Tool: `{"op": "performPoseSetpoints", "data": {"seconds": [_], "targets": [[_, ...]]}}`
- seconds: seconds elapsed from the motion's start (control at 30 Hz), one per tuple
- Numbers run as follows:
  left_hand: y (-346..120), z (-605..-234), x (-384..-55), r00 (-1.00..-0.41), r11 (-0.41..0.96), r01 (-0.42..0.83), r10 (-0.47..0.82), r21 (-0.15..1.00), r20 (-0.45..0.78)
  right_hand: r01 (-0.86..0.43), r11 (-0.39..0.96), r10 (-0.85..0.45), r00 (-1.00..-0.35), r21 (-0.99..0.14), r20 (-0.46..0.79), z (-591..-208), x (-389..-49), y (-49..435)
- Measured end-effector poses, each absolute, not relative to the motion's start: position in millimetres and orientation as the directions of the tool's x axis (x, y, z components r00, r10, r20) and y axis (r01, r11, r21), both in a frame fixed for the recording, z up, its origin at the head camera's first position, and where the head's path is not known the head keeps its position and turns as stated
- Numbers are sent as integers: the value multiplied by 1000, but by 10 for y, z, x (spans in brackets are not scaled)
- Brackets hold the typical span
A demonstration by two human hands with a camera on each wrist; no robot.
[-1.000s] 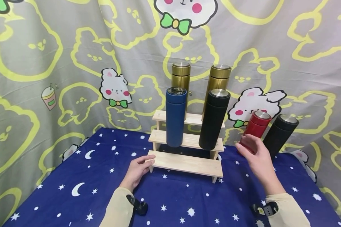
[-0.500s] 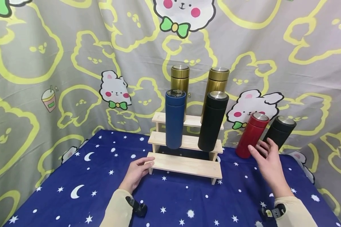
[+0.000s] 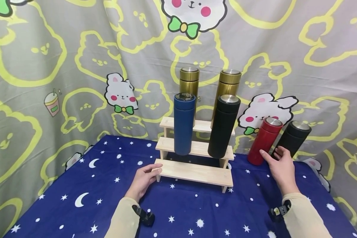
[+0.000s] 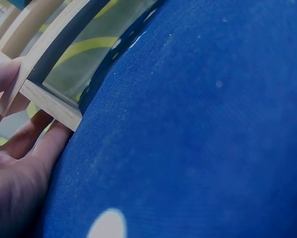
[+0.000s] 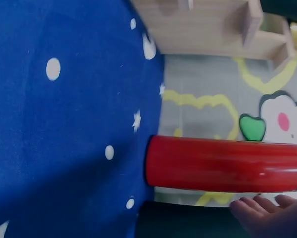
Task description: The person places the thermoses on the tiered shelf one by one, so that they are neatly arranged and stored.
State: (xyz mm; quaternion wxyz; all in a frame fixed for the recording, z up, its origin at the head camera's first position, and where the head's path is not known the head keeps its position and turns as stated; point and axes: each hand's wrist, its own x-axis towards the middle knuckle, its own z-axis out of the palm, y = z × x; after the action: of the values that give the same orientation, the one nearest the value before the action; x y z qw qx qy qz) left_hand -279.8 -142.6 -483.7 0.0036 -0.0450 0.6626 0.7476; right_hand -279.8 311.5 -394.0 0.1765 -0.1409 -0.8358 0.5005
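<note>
In the head view my left hand (image 3: 143, 180) grips the left end of the lowest step of a wooden tiered display stand (image 3: 193, 172). The left wrist view has fingers below that wooden end (image 4: 51, 104). My right hand (image 3: 282, 168) is at the right, thumb overlapping the lower right side of a red thermos bottle (image 3: 263, 142) and loosely bent fingers before a black thermos bottle (image 3: 294, 135). In the right wrist view the fingers (image 5: 267, 210) lie beside the red bottle with a visible gap. Both bottles stand on the cloth.
On the stand's middle step are a blue bottle (image 3: 183, 127) and another black bottle (image 3: 224, 129). Two gold bottles (image 3: 189, 81) occupy the top step. A navy star-print cloth (image 3: 196, 211) covers the table, with a cartoon-print curtain (image 3: 148, 56) behind.
My right hand has moved right, from in front of the red bottle to before the black one, then lowered slightly. The left hand keeps its grip on the stand.
</note>
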Motion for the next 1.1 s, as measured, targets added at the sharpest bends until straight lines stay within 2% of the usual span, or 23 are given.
{"op": "performPoseSetpoints", "data": {"seconds": [0.2,0.47,0.7,0.9,1.1], "targets": [[-1409,-4858,-2781,-996,-106,-70,-54,992,-76,33,439,432,-884,-898,179,-4099,-2934,3136],[-1418,-4842,-2801,-996,-131,-66,-51,989,-73,45,485,483,-847,-873,225,-4201,-3043,3175],[-1414,-4821,-2799,-996,-136,-73,-49,988,-81,0,400,441,-877,-917,192,-4214,-3094,3211],[-1421,-4837,-2784,-995,-126,-81,-44,989,-87,-10,383,397,-901,-924,175,-4282,-3173,3213],[-1430,-4818,-2803,-995,-114,-81,-41,990,-86,1,377,407,-898,-926,164,-4326,-3279,3219]]}}
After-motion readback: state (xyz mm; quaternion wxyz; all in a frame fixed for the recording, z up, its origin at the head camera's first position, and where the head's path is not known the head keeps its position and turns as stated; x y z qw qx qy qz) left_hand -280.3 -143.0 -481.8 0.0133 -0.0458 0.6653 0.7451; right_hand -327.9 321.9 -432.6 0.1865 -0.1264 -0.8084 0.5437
